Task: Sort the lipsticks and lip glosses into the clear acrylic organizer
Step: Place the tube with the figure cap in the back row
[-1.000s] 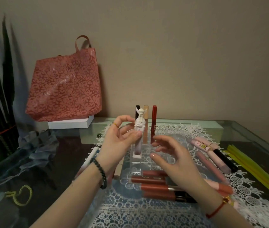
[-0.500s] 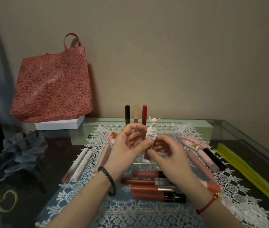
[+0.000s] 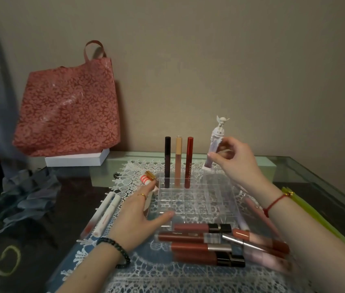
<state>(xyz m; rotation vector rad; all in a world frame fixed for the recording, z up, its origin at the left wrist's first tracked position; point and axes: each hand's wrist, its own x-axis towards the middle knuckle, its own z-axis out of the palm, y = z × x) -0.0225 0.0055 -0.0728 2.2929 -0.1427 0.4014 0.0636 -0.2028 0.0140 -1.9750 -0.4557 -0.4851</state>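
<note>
The single head camera (a wide-angle one) looks forward and slightly down over the glass table [image 3: 306, 174], close to the clear acrylic organizer [image 3: 197, 200], facing the beige wall [image 3: 209, 60].

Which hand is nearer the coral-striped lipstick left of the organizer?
Left. The left hand has its fingertips at the coral-striped lipstick; the right hand is up near the far right corner of the organizer, gripping the angel-topped gloss.

Motion blur smears the nearest lip glosses [image 3: 199, 259], and the right forearm [image 3: 311, 240] covers others.
</note>
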